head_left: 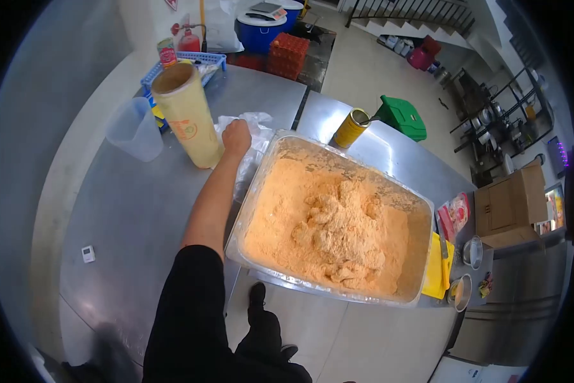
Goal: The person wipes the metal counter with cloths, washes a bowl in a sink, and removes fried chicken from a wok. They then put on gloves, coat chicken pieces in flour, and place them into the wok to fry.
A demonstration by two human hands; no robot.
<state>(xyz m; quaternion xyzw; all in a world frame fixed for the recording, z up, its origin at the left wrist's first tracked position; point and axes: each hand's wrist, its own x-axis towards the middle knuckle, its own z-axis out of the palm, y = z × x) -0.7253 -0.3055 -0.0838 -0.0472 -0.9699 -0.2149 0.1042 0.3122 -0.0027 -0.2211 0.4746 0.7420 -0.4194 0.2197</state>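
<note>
My left hand reaches out over the steel table, closed in a fist at a crumpled clear plastic bag. The bag shows on both sides of the fist and appears gripped by it. Just right of the hand stands a large rectangular tub with orange-tinted flour inside. Flour-coated lumps are heaped in its middle. To the hand's left is a tall yellowish cylindrical container, open at the top, with a brown inside. My right hand is out of view.
A translucent jug and a blue basket stand at the left back. Beyond the tub is a yellow tin with a utensil in it. A yellow board, metal bowls and a cardboard box lie right. A small white timer rests left.
</note>
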